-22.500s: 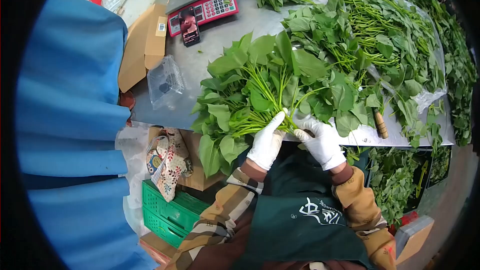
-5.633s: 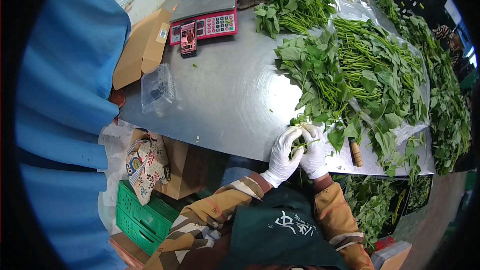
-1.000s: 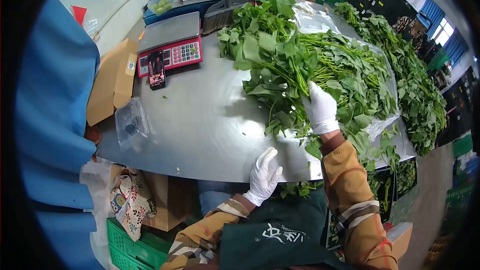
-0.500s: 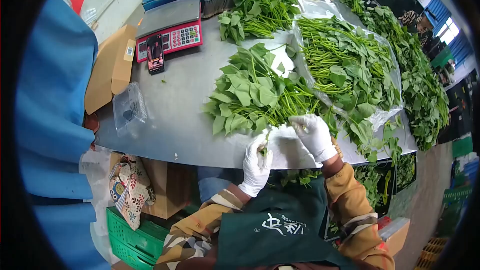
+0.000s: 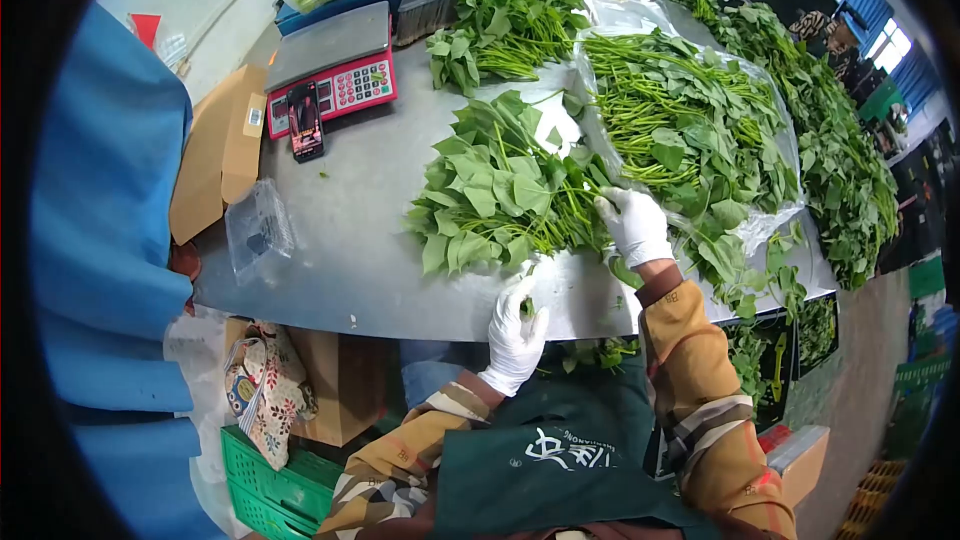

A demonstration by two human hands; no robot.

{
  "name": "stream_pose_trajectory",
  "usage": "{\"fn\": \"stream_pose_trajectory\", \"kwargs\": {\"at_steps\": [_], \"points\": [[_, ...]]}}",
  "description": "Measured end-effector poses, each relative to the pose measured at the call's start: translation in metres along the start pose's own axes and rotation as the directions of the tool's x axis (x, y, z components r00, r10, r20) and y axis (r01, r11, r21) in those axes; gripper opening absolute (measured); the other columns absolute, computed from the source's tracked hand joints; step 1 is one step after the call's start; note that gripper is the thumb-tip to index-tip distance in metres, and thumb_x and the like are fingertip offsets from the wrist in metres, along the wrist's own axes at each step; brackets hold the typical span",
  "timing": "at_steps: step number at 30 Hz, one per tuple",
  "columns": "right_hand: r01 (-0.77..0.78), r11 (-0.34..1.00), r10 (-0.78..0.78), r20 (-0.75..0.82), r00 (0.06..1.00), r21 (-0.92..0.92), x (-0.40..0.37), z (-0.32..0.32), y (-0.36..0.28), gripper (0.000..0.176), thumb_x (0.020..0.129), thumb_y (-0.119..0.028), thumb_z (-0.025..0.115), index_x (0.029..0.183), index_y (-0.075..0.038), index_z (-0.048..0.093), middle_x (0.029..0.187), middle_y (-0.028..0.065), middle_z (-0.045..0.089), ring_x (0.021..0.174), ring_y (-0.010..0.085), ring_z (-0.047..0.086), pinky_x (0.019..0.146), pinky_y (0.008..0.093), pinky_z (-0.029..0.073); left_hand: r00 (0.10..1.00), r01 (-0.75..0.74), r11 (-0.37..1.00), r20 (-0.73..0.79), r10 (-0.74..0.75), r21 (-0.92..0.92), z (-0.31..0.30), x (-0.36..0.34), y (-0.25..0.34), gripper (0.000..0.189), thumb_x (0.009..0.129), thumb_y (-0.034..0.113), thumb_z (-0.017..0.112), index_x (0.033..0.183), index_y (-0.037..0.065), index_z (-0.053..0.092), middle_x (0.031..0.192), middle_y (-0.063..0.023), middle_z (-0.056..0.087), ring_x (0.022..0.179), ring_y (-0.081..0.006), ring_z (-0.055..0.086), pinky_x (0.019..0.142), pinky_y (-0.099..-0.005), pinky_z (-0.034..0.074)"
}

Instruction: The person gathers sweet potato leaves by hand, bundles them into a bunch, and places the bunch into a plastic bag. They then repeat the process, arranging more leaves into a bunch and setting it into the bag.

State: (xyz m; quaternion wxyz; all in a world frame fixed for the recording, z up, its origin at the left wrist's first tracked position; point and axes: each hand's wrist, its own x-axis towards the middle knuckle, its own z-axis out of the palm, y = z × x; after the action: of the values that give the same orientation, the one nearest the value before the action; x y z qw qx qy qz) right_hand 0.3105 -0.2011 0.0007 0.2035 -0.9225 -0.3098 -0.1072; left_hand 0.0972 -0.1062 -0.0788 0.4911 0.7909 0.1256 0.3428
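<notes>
My left hand (image 5: 517, 338), white-gloved, is curled at the table's front edge. A bit of green stem (image 5: 527, 307) shows between its thumb and fingers. My right hand (image 5: 637, 226), also gloved, has its fingers closed at the stem ends of a loose bunch of leafy greens (image 5: 500, 190); the exact grip is partly hidden. Below that hand a single leaf (image 5: 624, 271) hangs over the table. To the right, many long-stemmed greens (image 5: 690, 130) lie on clear plastic sheeting (image 5: 790, 202).
A red scale (image 5: 345, 85) with a phone (image 5: 305, 120) leaning on it stands at the back left of the metal table (image 5: 370, 240). Nearby are a clear plastic tray (image 5: 258, 225) and cardboard box (image 5: 215, 155). More greens (image 5: 510, 30) lie behind; a green crate (image 5: 270, 485) sits below.
My right hand has moved up and slightly right, from the table's front towards the stem ends of the bunch. My left hand has stayed nearly in place.
</notes>
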Motion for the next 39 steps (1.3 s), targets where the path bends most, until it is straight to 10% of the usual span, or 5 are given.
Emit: {"fn": "stream_pose_trajectory", "kwargs": {"at_steps": [6, 17, 28, 36, 39], "points": [[-0.252, 0.451, 0.339, 0.097, 0.936, 0.856, 0.007, -0.049, -0.011, 0.027, 0.096, -0.025, 0.056, 0.100, -0.001, 0.069, 0.071, 0.0011, 0.067, 0.057, 0.0066, 0.052, 0.056, 0.0208, 0.043, 1.000, 0.016, 1.000, 0.009, -0.016, 0.004, -0.001, -0.002, 0.001, 0.045, 0.081, 0.000, 0.064, 0.124, 0.003, 0.051, 0.117, -0.0143, 0.056, 0.104, -0.0264, 0.056, 0.090, -0.0341, 0.046], [-0.420, 0.018, 0.309, 0.395, 0.865, 0.907, -0.048, -0.048, -0.012, 0.030, 0.097, -0.025, 0.056, 0.108, 0.000, 0.067, 0.080, -0.0010, 0.068, 0.059, 0.0033, 0.052, 0.056, 0.0160, 0.040, 0.995, 0.098, 0.989, 0.020, -0.096, -0.107, -0.001, -0.002, 0.001, 0.035, 0.084, 0.005, 0.063, 0.118, 0.001, 0.053, 0.114, -0.0164, 0.059, 0.106, -0.0297, 0.058, 0.092, -0.0370, 0.045], [-0.098, 0.696, -0.256, 0.373, 0.892, 0.711, -0.086, -0.045, -0.083, 0.025, 0.087, -0.018, 0.068, 0.104, 0.000, 0.069, 0.091, 0.0083, 0.071, 0.082, 0.0150, 0.065, 0.078, 0.0278, 0.051, 0.747, 0.547, 0.096, 0.433, -0.504, -0.832, -0.029, 0.042, 0.060, 0.038, 0.101, 0.031, 0.045, 0.121, 0.000, 0.056, 0.121, -0.0112, 0.058, 0.114, -0.0208, 0.055, 0.102, -0.0353, 0.041], [-0.116, 0.982, 0.094, 0.149, 0.984, 0.151, -0.027, 0.017, -0.030, 0.026, 0.080, -0.020, 0.072, 0.103, -0.008, 0.070, 0.085, 0.0142, 0.068, 0.071, 0.0278, 0.065, 0.071, 0.0320, 0.052, 0.819, 0.465, 0.295, 0.279, -0.501, -0.835, -0.050, 0.039, 0.036, 0.041, 0.102, 0.032, 0.041, 0.118, -0.003, 0.055, 0.102, -0.0125, 0.064, 0.092, -0.0207, 0.062, 0.089, -0.0376, 0.051], [-0.395, 0.621, 0.199, 0.351, 0.915, 0.677, -0.016, 0.016, -0.021, 0.018, 0.088, -0.020, 0.065, 0.095, -0.003, 0.069, 0.081, 0.0090, 0.070, 0.064, 0.0177, 0.061, 0.062, 0.0292, 0.049, 0.801, 0.487, 0.307, 0.279, -0.529, -0.818, -0.047, 0.032, 0.038, 0.038, 0.102, 0.029, 0.043, 0.119, -0.002, 0.055, 0.100, -0.0111, 0.063, 0.091, -0.0204, 0.063, 0.087, -0.0372, 0.052]]}}
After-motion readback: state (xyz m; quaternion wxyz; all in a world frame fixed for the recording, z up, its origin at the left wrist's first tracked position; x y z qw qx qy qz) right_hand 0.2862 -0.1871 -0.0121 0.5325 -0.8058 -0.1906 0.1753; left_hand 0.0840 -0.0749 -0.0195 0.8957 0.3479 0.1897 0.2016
